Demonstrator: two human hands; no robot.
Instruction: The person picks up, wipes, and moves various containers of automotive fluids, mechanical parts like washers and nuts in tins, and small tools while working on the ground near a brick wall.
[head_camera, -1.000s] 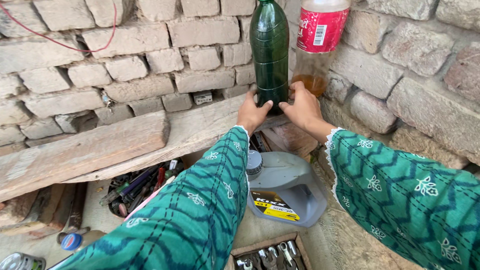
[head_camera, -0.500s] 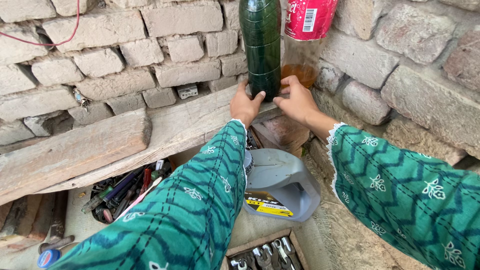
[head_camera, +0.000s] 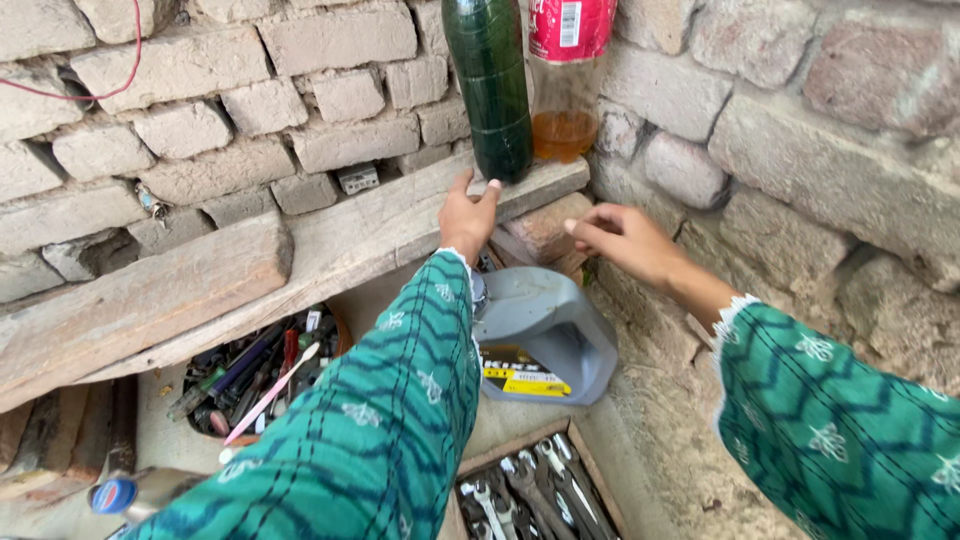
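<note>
Since the earlier frame both hands have let go of the tall dark-green plastic bottle (head_camera: 489, 85) and dropped back, the right hand (head_camera: 622, 238) farther. The bottle stands upright, long axis vertical, on the end of the worn wooden plank shelf (head_camera: 390, 225) against the brick wall, touching the clear plastic bottle with amber liquid and a red label (head_camera: 565, 80) at its 3 o'clock. The left hand (head_camera: 466, 213), open and empty, fingertips at the bottle's base, lies at its 6 o'clock and is nearer; the right, loosely open and empty, lies at 4 o'clock.
</note>
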